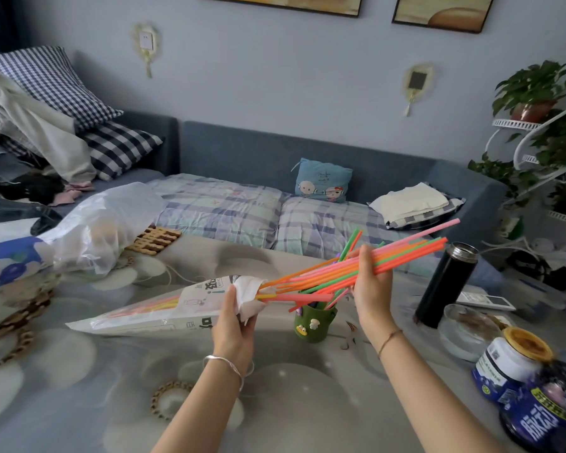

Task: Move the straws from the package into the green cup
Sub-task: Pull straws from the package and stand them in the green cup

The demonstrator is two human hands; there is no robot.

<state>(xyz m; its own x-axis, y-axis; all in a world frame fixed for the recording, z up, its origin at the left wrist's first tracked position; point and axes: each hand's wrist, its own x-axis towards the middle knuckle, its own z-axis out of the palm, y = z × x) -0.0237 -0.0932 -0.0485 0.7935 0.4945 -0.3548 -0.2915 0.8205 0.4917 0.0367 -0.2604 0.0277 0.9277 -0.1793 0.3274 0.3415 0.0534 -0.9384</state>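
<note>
My left hand (234, 317) grips the open end of a long white plastic straw package (151, 313), held slanting above the table. A bundle of pink, orange and green straws (406, 251) sticks out of that opening toward the upper right. My right hand (371, 282) grips this bundle near its middle, with the straws' lower ends still inside the package mouth. The green cup (314, 323), decorated with small figures, stands on the table below the bundle between my hands and holds several straws.
A black thermos (445, 286) stands right of the cup, with a glass ashtray (468, 331) and jars (517, 364) at the right edge. A clear plastic bag (105, 220) and a wooden trivet (154, 240) lie at the left. A sofa bed runs behind the table.
</note>
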